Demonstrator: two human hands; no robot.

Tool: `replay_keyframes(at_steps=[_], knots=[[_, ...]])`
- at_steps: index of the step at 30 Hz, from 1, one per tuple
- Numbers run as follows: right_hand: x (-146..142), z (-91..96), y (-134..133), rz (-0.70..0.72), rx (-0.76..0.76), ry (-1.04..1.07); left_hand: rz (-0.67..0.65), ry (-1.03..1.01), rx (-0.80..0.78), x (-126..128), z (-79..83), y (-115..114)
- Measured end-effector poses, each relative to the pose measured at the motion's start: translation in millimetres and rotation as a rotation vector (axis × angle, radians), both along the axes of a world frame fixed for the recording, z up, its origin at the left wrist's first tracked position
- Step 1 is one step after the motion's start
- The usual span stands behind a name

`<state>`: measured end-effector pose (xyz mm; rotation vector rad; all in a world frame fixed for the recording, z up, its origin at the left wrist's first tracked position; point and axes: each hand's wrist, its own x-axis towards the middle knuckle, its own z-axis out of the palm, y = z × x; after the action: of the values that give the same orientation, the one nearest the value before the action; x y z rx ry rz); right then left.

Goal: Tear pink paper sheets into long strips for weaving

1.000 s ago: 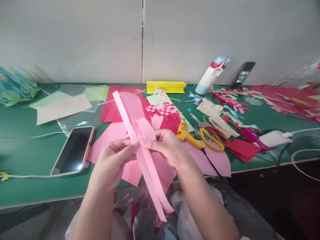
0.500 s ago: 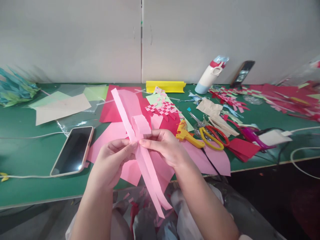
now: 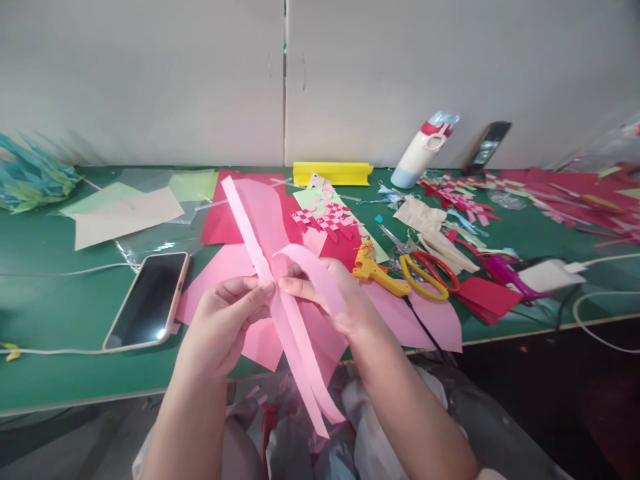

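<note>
Long pink paper strips [image 3: 295,347] cross between my hands above the front of the table, their lower ends hanging past its edge. My left hand [image 3: 233,303] pinches them at the crossing with thumb and forefinger. Close beside it, my right hand [image 3: 320,290] grips the same crossing, its fingers partly hidden. One strip end points up and away to the left. Another strip end [image 3: 320,273] arches over the back of my right hand. Pink paper sheets [image 3: 215,280] lie beneath, with small pink and red woven paper fish [image 3: 330,217] behind them.
On the left are a phone [image 3: 147,303] and a pale paper sheet [image 3: 125,217]. To the right lie a yellow glue gun [image 3: 377,273], scissors [image 3: 425,277] and a purple tool [image 3: 510,273]. A bottle [image 3: 420,153] stands at the back; cables cross the green table [image 3: 60,287].
The short strip loop above my fingers has opened out and swung right, now draping over my right hand. Both hands keep their pinch in the same place.
</note>
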<state>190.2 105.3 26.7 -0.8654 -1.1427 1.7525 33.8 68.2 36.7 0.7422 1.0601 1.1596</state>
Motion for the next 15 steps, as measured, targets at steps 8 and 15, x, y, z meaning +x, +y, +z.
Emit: replay_keyframes(at_steps=[8, 15], knots=[[1.7, -6.2, 1.6, 0.013, -0.05, 0.005, 0.022, 0.049, -0.002, -1.4, 0.1, 0.4], [0.8, -6.3, 2.2, 0.014, -0.058, 0.06, 0.015, 0.006, -0.007, -0.6, -2.4, 1.9]])
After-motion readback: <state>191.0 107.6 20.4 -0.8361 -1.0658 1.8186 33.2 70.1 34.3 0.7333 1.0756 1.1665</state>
